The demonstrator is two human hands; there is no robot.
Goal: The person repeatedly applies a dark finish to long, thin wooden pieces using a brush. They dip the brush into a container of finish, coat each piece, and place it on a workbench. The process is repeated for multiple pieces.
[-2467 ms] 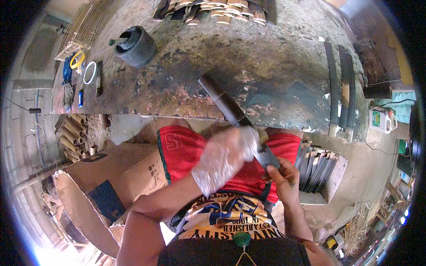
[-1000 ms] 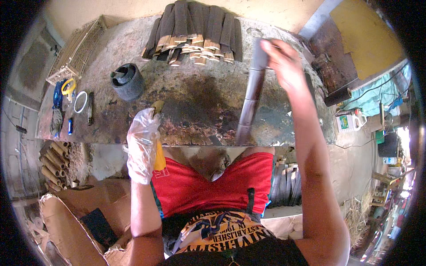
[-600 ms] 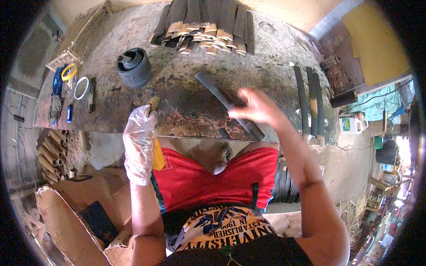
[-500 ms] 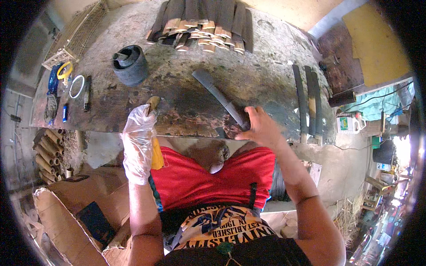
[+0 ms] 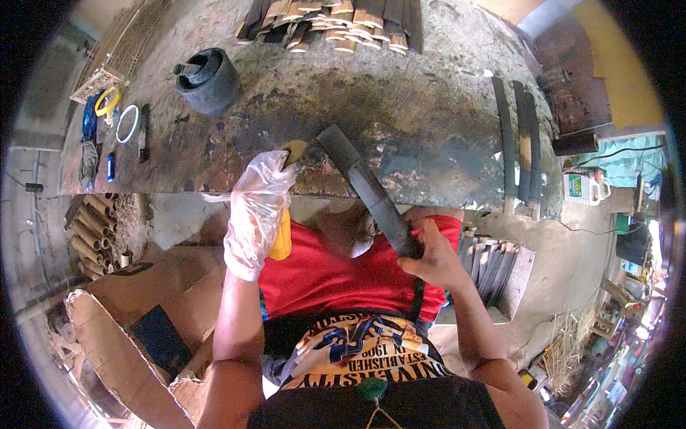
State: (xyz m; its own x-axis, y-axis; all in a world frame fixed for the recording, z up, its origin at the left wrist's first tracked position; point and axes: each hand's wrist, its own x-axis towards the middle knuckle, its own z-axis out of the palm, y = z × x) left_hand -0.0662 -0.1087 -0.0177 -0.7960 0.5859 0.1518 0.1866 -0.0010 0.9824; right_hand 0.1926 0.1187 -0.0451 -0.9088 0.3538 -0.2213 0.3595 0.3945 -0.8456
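Across the top of my view runs the stained table [image 5: 429,121], with a stack of dark strips [image 5: 336,21] at its far edge and a black pot [image 5: 209,80] near its far left corner. Over the near edge I see a long dark strip [image 5: 368,189] slanting down toward my lap. My right hand [image 5: 432,256] is closed around its lower end. My left hand [image 5: 256,214], in a clear plastic glove, grips a yellow-handled brush [image 5: 284,232] whose tip meets the table's near edge beside the strip.
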